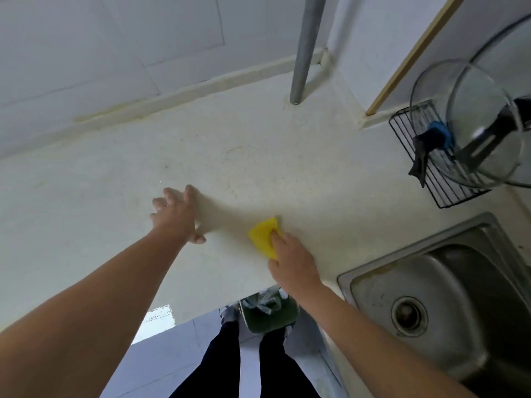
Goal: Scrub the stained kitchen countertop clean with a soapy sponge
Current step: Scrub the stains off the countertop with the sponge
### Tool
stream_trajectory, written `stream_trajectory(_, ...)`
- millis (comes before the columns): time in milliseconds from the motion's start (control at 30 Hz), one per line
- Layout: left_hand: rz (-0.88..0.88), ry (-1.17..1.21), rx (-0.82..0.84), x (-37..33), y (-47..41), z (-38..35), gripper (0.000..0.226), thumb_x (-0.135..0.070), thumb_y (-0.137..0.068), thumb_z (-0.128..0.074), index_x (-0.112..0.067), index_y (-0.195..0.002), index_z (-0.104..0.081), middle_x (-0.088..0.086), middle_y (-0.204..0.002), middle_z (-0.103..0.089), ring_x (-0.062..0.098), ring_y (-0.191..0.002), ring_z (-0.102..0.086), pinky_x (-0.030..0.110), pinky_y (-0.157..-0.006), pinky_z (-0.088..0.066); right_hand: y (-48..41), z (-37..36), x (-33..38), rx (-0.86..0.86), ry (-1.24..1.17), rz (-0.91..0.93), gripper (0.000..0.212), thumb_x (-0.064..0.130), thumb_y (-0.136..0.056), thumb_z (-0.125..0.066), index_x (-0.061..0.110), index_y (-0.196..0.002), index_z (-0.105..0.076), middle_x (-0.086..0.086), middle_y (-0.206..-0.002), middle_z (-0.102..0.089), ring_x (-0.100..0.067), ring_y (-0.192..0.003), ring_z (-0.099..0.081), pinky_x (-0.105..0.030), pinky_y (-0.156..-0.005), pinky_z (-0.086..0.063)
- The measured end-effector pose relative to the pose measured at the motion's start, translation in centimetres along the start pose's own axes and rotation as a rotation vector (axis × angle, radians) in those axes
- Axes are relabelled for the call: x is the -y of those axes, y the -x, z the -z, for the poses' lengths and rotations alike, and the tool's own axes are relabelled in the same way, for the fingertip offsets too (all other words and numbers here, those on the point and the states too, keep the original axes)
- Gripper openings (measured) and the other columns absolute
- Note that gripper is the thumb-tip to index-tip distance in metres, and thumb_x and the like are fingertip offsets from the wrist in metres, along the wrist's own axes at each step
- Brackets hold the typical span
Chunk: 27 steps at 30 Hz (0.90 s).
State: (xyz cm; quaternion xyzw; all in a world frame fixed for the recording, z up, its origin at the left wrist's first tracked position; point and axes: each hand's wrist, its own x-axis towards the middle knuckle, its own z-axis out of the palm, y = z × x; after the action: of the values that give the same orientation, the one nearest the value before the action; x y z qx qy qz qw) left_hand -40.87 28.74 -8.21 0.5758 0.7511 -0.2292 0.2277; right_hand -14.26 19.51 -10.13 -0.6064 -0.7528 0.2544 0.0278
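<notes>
Your right hand (291,261) grips the yellow foam sponge (262,236), pressing it onto the speckled cream counter (258,156) near its front edge. Your left hand (175,216), fingers spread wide, likely braces you.

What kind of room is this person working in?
Most likely a home kitchen: a steel sink is set into the pale countertop, glass pot lids stand in a black wire rack beside it, and the right hand rests on a yellow sponge.
</notes>
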Motion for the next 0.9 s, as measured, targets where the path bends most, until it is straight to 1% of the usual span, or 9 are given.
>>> stream_trajectory(67,0.009,0.026,0.009,0.5,-0.7,0.3,0.133,-0.045,-0.047,-0.102,-0.036,-0.143,-0.01,0.026,-0.152,-0.012,0.052,-0.135,-0.029,0.064,-0.089,-0.053,-1.6,2.9,-1.4,-0.145,-0.032,-0.025,0.049,0.018,-0.087,-0.052,0.01,-0.135,-0.055,-0.014,-0.112,-0.059,-0.034,-0.094,-0.059,-0.031,-0.065,-0.044)
stream_trajectory(167,-0.012,0.094,0.01,1.2,-1.8,-0.3,0.139,-0.04,-0.041,-0.104,-0.042,-0.143,-0.01,0.021,-0.153,-0.005,0.054,-0.136,-0.023,0.067,-0.083,-0.055,-8.4,8.2,-5.7,-0.534,-0.036,-0.28,0.047,0.022,-0.086,-0.049,0.004,-0.128,-0.06,-0.025,-0.107,-0.061,-0.04,-0.092,-0.062,-0.039,-0.072,-0.051)
stream_trajectory(233,-0.044,0.115,-0.009,1.5,-2.4,-0.6,0.139,-0.038,-0.04,-0.105,-0.041,-0.143,-0.011,0.02,-0.152,-0.004,0.055,-0.134,-0.023,0.067,-0.08,-0.056,-15.2,10.7,-7.2,-0.603,-0.043,-0.481,0.041,0.021,-0.09,-0.051,0.004,-0.127,-0.057,-0.022,-0.115,-0.058,-0.039,-0.102,-0.059,-0.04,-0.081,-0.048)
stream_trajectory(300,-0.056,0.144,-0.013,1.8,-2.7,-0.8,0.14,-0.035,-0.04,-0.105,-0.039,-0.143,-0.011,0.02,-0.151,-0.004,0.056,-0.133,-0.022,0.069,-0.078,-0.056,-21.4,10.7,-6.5,-0.483,-0.055,-0.59,0.039,0.021,-0.095,-0.05,0.004,-0.13,-0.053,-0.019,-0.128,-0.055,-0.036,-0.114,-0.058,-0.039,-0.089,-0.047)
stream_trajectory(467,-0.07,0.176,-0.014,2.3,-2.8,-1.5,0.143,-0.035,-0.041,-0.105,-0.044,-0.148,-0.009,0.015,-0.155,0.001,0.054,-0.137,-0.017,0.069,-0.081,-0.055,-25.3,3.6,4.2,-0.105,0.113,-0.161,0.051,0.017,-0.104,-0.036,0.008,-0.153,-0.03,-0.013,-0.143,-0.049,-0.03,-0.125,-0.054,-0.033,-0.096,-0.043)
stream_trajectory(600,-0.056,0.183,-0.015,2.0,-2.2,-0.9,0.146,-0.035,-0.044,-0.104,-0.043,-0.152,-0.006,0.015,-0.157,0.008,0.054,-0.141,-0.01,0.068,-0.088,-0.052,-16.7,0.9,8.1,0.19,0.122,0.304,0.043,0.024,-0.101,-0.042,0.022,-0.145,-0.042,-0.003,-0.139,-0.05,-0.026,-0.115,-0.058,-0.038,-0.085,-0.049)
stream_trajectory(667,-0.051,0.21,-0.006,1.9,-2.1,-0.7,0.145,-0.031,-0.045,-0.104,-0.044,-0.151,-0.006,0.014,-0.158,0.011,0.054,-0.144,-0.006,0.071,-0.094,-0.048,-13.9,1.2,5.6,0.144,0.045,0.344,0.044,0.025,-0.1,-0.046,0.023,-0.145,-0.045,-0.006,-0.142,-0.05,-0.029,-0.114,-0.061,-0.038,-0.084,-0.052)
stream_trajectory(833,-0.043,0.246,0.004,2.0,-2.1,-0.9,0.147,-0.027,-0.046,-0.104,-0.048,-0.152,-0.005,0.011,-0.16,0.013,0.053,-0.148,0.001,0.076,-0.101,-0.041,-20.5,9.0,-6.3,-0.445,0.113,-0.406,0.05,0.019,-0.099,-0.048,0.014,-0.148,-0.042,-0.017,-0.142,-0.05,-0.033,-0.118,-0.057,-0.039,-0.091,-0.047)
stream_trajectory(900,-0.043,0.239,-0.003,2.1,-2.1,-0.8,0.147,-0.027,-0.045,-0.104,-0.047,-0.151,-0.006,0.011,-0.16,0.011,0.052,-0.147,-0.002,0.076,-0.099,-0.043,-23.5,11.5,-9.2,-0.482,0.086,-0.634,0.048,0.019,-0.099,-0.046,0.012,-0.146,-0.042,-0.016,-0.144,-0.046,-0.033,-0.12,-0.057,-0.039,-0.091,-0.048)
